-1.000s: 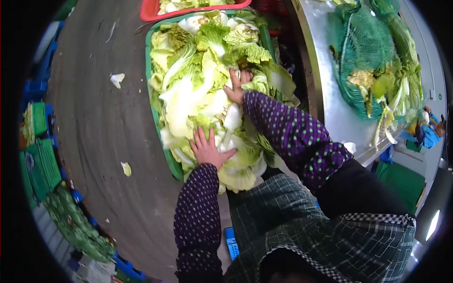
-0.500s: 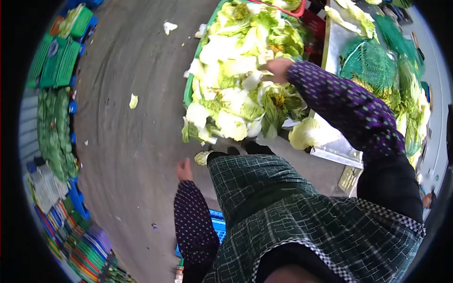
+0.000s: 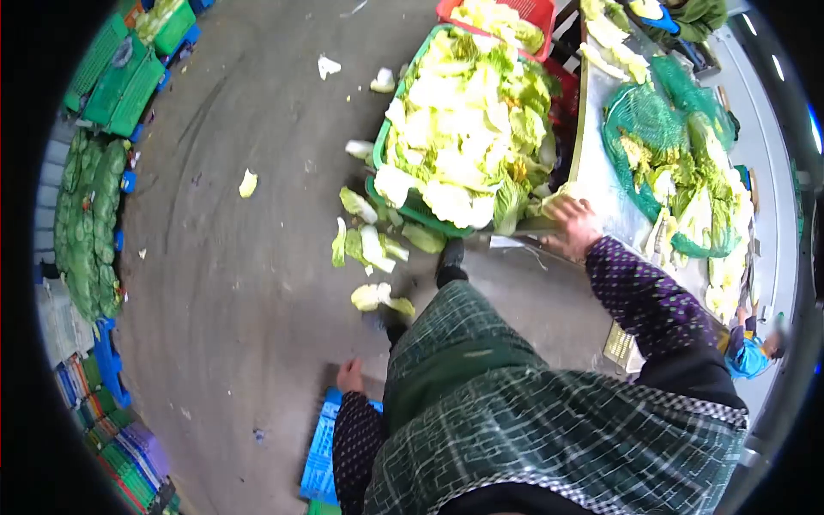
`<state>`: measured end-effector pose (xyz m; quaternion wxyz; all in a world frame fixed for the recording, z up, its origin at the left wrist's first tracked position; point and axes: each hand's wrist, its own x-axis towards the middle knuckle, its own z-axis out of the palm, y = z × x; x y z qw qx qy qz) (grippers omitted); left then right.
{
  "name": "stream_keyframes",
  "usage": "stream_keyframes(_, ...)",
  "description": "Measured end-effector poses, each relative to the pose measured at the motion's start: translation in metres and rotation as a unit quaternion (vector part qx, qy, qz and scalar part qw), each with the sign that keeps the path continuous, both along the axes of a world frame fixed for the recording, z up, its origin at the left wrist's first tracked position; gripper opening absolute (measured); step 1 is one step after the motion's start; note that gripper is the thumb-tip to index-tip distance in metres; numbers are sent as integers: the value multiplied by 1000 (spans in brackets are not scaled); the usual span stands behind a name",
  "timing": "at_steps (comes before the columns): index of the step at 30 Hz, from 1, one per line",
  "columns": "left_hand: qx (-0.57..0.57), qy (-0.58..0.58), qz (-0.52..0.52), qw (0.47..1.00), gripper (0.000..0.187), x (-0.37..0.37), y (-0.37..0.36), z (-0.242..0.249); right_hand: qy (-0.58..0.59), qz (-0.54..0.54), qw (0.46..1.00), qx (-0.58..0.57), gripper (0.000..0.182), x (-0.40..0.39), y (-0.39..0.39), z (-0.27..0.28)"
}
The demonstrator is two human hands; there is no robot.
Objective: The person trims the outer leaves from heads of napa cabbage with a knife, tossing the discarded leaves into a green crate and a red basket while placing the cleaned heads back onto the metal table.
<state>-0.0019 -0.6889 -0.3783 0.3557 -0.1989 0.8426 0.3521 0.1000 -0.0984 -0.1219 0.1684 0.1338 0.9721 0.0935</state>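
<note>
My right hand (image 3: 573, 230) reaches to the near corner of the metal table (image 3: 608, 190), its fingers spread beside a pale cabbage leaf (image 3: 560, 199). Just beyond it stands a green crate (image 3: 384, 142) heaped with loose Chinese cabbage leaves (image 3: 472, 120), some of them hanging over its rim. My left hand (image 3: 349, 376) hangs low at my side, fingers curled in, with nothing showing in it. Below that hand lies a blue plastic pallet (image 3: 321, 455).
Cabbage leaves (image 3: 369, 247) litter the floor by my feet. A red crate (image 3: 539, 15) of leaves adjoins the green one. Green net bags (image 3: 639, 120) and cabbages (image 3: 699, 202) cover the table. Stacked net sacks (image 3: 90, 223) line the left. A person (image 3: 699, 15) works at the far end.
My right hand has moved from the leaf heap back toward me, to the table corner. The view has shifted, and leaves now lie on the floor near the crate's front.
</note>
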Motion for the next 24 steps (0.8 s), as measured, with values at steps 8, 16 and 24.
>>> stream_keyframes(8, -53, -3, -4, 999, 39, -67, -45, 8, 133, -43, 990, 5, 54, -2, -1, -14)
stream_keyframes(16, 76, -113, 3, 991, 27, -53, 4, 9, 142, -68, 986, -47, 62, -2, -2, -10)
stream_keyframes(24, 2, -25, -246, 969, 53, -114, -50, -111, 118, -537, 822, -150, 86, 13, 46, 14)
